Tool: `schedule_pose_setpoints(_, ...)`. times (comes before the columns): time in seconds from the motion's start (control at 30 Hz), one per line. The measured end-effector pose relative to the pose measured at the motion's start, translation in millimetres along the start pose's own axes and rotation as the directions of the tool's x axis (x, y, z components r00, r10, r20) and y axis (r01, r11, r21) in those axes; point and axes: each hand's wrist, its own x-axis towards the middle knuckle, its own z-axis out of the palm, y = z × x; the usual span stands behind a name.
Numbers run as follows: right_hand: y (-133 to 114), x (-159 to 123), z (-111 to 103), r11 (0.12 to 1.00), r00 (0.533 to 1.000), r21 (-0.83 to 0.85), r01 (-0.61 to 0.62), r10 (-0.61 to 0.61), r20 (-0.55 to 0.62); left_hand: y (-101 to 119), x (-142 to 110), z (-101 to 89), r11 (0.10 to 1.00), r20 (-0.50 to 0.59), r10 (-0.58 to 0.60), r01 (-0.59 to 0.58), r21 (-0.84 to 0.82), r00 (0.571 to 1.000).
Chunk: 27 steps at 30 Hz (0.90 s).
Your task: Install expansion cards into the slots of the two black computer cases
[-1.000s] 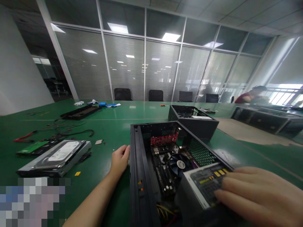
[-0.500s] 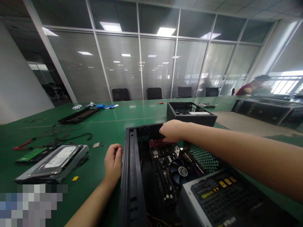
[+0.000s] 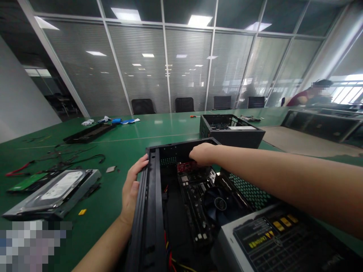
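An open black computer case (image 3: 138,211) lies in front of me on the green table. My left hand (image 3: 132,189) is at its left wall, fingertips hooked on the top edge and thumb against the outer side. Inside the far end, my right hand (image 3: 202,154) is closed low over a red circuit card (image 3: 185,167). Its fingertips are hidden, and I cannot make out what they hold. The motherboard (image 3: 195,200) carries a round cooling fan (image 3: 219,204). A power supply (image 3: 255,241) with a caution label sits in the near right part.
A second open case (image 3: 235,138) stands beyond mine. On the left lie a hard drive (image 3: 62,192), a green circuit board (image 3: 27,183), loose cables (image 3: 76,160) and a small yellow piece (image 3: 82,212). Another person (image 3: 306,96) sits at the far right behind a dark case (image 3: 320,126).
My left hand has moved up, opened out of its curl and taken hold of the case's left edge. My right hand has gone slightly lower into the case. The view has shifted slightly.
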Motion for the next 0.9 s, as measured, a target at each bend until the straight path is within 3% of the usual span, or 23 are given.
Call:
schedule_pose_setpoints(0.17,-0.1,9.9,-14.4,0.984,0.986,-0.109,0.139,-0.127,0.111,-13.5,1.1,-3.1,0.992,0.038,0.051,-0.055,0.113,0.998)
schedule_pose_setpoints(0.3,1.2,7.6,-13.8,0.988,0.992,-0.092,0.12,-0.116,0.045,-20.0,-0.5,-0.8,0.98,0.026,0.058,-0.062,0.191,0.998)
schedule_pose_setpoints(0.53,-4.0,-8.6,-13.1,0.989,0.996,-0.117,0.086,-0.083,0.029,-26.0,-1.2,3.6,0.982,0.002,0.085,-0.084,0.167,0.996)
schedule_pose_setpoints(0.7,0.9,-13.2,-19.7,1.0,0.989,0.012,0.004,-0.002,-0.147,-18.6,-2.8,3.2,0.983,0.017,0.071,-0.073,0.17,0.997)
schedule_pose_setpoints(0.9,4.5,-12.5,-19.3,0.98,0.965,0.12,0.159,-0.129,-0.226,-14.4,-3.3,3.2,0.989,0.014,0.04,-0.042,0.139,0.999)
